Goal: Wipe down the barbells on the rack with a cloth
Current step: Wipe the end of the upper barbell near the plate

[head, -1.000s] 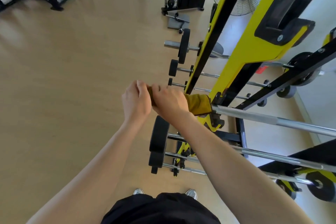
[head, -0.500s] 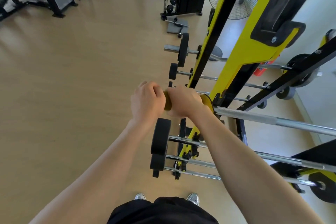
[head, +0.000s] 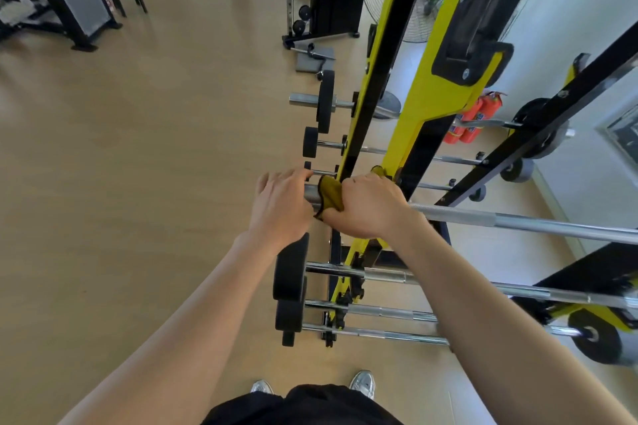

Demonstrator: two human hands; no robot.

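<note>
1. The left hand (head: 279, 207) has loosened from its fist; its fingers now lie spread over the bare end of the top barbell (head: 518, 221).
2. The right hand (head: 369, 207) stays clenched round the cloth (head: 329, 195), which wraps the bar beside the rack (head: 424, 107).
3. That end seems wiped; the long shaft likely remains.

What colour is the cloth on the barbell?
Mustard yellow-brown cloth, dark edge trim, wrapped round the barbell; best in head view.
</note>
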